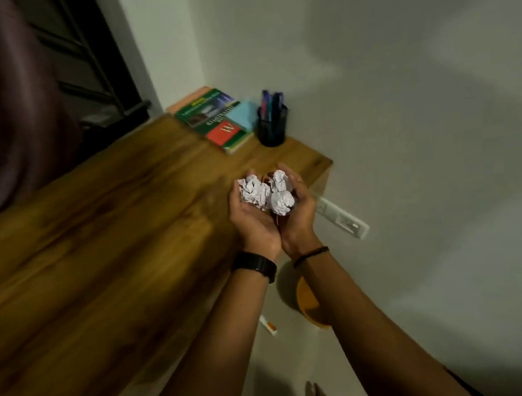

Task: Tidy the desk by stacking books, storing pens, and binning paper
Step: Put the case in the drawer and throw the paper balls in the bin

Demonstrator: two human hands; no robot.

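Left hand (252, 221) and right hand (299, 219) cupped together, palms up, fingers curled around 3 roundish crumpled paper balls (265, 192). Pens (271, 100) upright in holder (273, 131), far on bench (94, 233).

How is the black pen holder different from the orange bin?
The pen holder is black and stands on the desk; the bin is orange and stands on the floor. The pen holder holds pens; the bin's visible part shows nothing inside. Both are open on top.
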